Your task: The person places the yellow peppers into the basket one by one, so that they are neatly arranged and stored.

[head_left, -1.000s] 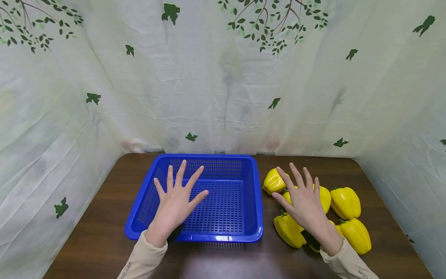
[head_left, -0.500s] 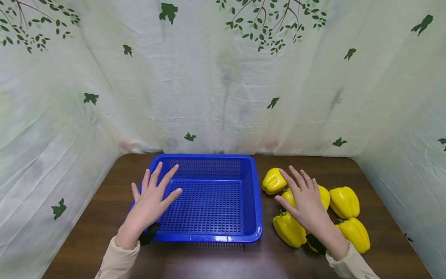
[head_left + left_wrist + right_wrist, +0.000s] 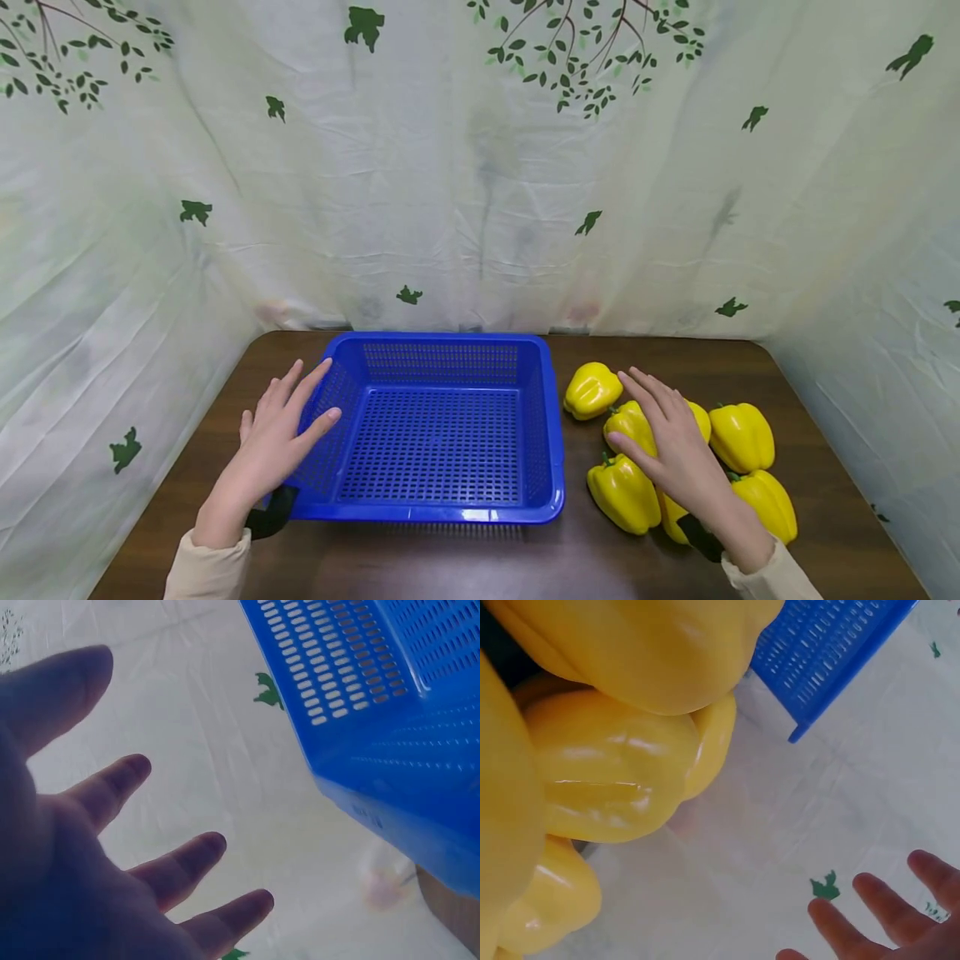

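A blue plastic basket (image 3: pixel 435 510) with perforated walls and floor sits on the brown table, nothing inside it. My left hand (image 3: pixel 273 437) hovers by its left side, fingers straight and spread, the fingertips overlapping the left rim in the head view. In the left wrist view the left hand (image 3: pixel 112 855) holds nothing and the basket (image 3: pixel 352 720) shows beyond it. My right hand (image 3: pixel 678 446) hangs over several yellow bell peppers (image 3: pixel 624 493), fingers extended and holding nothing; it hides part of the pile. The right wrist view shows peppers (image 3: pixel 615 765) close by, apart from the fingers (image 3: pixel 885 907).
One bell pepper (image 3: pixel 592 391) lies at the back, just right of the basket. Another pepper (image 3: pixel 742 437) is at the right of the group. A pale leaf-printed cloth (image 3: pixel 465 167) closes off the table's (image 3: pixel 420 567) back and sides.
My left hand has moved left, from over the basket to its left side. My right hand has drawn slightly right and lower, its fingers closer together. Basket and peppers stay in place.
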Demonstrator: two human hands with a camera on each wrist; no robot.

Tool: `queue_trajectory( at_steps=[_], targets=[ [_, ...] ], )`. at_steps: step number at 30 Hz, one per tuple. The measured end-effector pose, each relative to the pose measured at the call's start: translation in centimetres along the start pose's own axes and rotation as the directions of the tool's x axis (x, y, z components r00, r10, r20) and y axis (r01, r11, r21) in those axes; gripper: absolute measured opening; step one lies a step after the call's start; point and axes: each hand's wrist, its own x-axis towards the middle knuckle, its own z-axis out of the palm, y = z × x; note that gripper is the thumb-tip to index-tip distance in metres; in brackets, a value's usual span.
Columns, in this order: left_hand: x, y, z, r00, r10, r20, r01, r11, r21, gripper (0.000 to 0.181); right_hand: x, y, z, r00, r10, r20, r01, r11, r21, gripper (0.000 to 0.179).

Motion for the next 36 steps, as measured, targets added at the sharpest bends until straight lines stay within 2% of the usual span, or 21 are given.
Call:
queue_trajectory(
  at_steps=[6, 9, 14, 19, 27, 32, 36],
  targets=[
    [-0.2, -1.5, -0.7, 0.997, 0.041, -0.062, -0.044, 0.998, -0.049, 0.068, -0.6, 0.3, -0.2, 1.0, -0.001, -0.009, 0.002, 0.999, 0.046, 0.073],
    [-0.4, -2.4, -1.1, 0.997, 0.039, -0.063, -0.044, 0.996, -0.08, 0.069, -1.0, 0.5, -0.2, 1.0, -0.018, -0.011, 0.018, 0.999, 0.043, 0.075],
    [-0.6, -4.0, -1.8, 0.999, -0.032, -0.001, 0.032, 0.994, -0.102, 0.073, -1.6, 1.1, -0.3, 0.999, -0.052, 0.011, 0.052, 0.997, 0.054, 0.08],
    [-0.9, -5.2, -2.2, 0.993, -0.08, 0.09, 0.095, 0.981, -0.171, 0.077, -2.3, 1.7, -0.3, 0.997, -0.046, 0.064, 0.041, 0.996, 0.08, 0.083],
    [-1.0, -6.4, -2.2, 0.988, -0.031, 0.154, 0.072, 0.959, -0.273, 0.077, -3.3, 2.4, -0.3, 0.996, -0.059, 0.065, 0.056, 0.997, 0.044, 0.084],
    [-0.9, -7.4, -1.7, 0.979, 0.008, 0.203, 0.072, 0.92, -0.385, 0.075, -3.7, 2.7, -0.3, 0.994, -0.089, 0.063, 0.085, 0.995, 0.056, 0.085],
    [-0.7, -8.1, -1.4, 0.969, 0.031, 0.244, 0.081, 0.896, -0.437, 0.074, -4.0, 2.9, -0.4, 0.991, -0.111, 0.076, 0.105, 0.991, 0.079, 0.085]
  ],
)
